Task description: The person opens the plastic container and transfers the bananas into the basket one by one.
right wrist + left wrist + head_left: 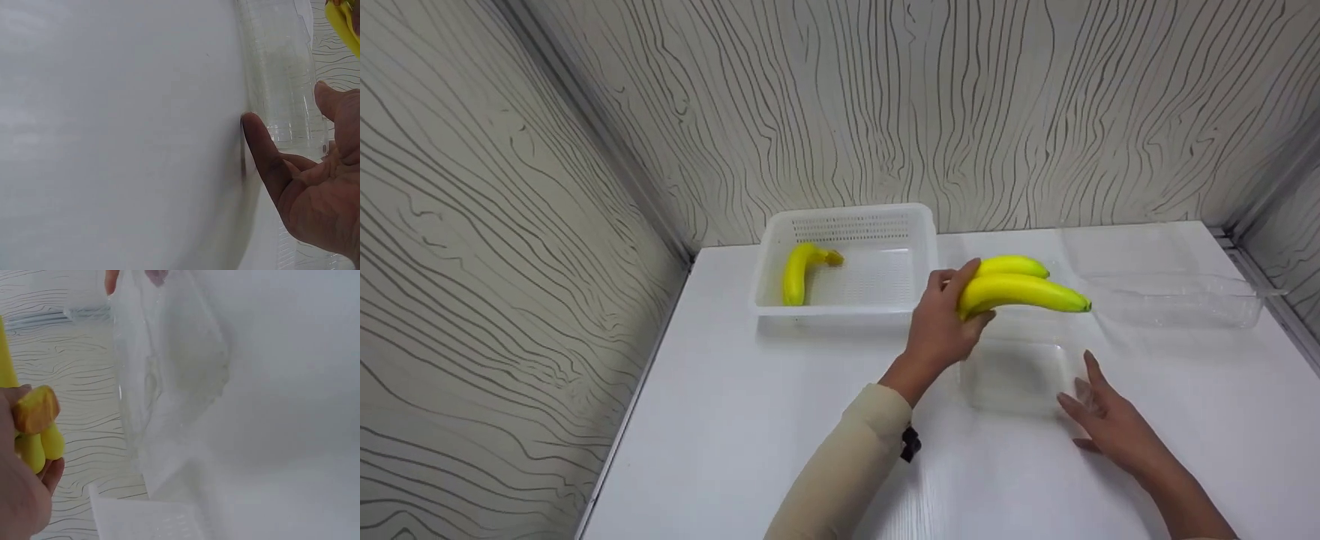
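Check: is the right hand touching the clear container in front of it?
Touching. In the right wrist view the right hand's fingertips rest against the clear container's wall.

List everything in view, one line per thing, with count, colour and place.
banana bunch: one, two yellow fingers, held above the clear tray
clear tray: one, transparent, table centre, between both hands
single banana: one, yellow, inside the white basket, left side
white basket: one, white, perforated, back left of the table
clear lid: one, transparent, back right of the table
table: one, white
walls: pale, wavy dark lines, three sides
left hand: grip round the bunch's stem end
right hand: open, fingers at the tray's right edge
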Demonstrator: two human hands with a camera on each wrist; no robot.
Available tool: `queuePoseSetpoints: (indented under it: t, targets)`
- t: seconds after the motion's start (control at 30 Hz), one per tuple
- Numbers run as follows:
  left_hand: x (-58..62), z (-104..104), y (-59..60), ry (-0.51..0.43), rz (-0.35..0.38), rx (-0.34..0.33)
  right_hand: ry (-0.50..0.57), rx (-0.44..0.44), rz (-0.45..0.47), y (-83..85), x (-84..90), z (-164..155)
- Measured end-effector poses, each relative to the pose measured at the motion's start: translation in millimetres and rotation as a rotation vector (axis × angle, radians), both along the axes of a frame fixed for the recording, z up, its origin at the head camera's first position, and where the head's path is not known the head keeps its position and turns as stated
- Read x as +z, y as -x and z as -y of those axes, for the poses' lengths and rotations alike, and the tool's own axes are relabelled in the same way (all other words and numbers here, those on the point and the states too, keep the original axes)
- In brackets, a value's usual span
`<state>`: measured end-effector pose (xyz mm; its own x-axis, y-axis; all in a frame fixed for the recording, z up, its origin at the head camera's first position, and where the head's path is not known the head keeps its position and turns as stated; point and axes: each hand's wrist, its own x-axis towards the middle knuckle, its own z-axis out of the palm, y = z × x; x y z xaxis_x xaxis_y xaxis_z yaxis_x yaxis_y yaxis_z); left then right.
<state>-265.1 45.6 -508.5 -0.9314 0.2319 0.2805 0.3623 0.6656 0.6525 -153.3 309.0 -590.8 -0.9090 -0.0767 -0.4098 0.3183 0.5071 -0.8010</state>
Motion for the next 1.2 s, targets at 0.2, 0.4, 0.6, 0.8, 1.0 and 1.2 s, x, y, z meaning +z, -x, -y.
queuePoseSetpoints:
  t: [0.2,0.4,0.6,0.8,1.0,1.2]
  targets:
    - [17.5,28,24.5,-0.041,0.019,0.105,0.038,-0.018,-0.009,-2.3,-1.5,1]
    - [19.9,59,56.5,-0.054,0.067,0.217,0.037,-0.023,-0.015,-2.2,-1.1,2]
    - [18.0,84,81.7,-0.034,0.105,0.301,0.028,-0.017,-0.022,-2.7,0.2,2]
    - [10.6,99,97.5,-0.112,0.159,0.368,0.032,-0.019,-0.033,-3.8,-1.2,3]
    - [-2.1,112,106.6,-0.103,0.249,0.429,0.026,-0.03,-0.032,-4.7,-2.2,3]
    - [-14.9,117,113.0,-0.042,0.346,0.505,0.035,-0.039,-0.035,-7.9,-1.6,3]
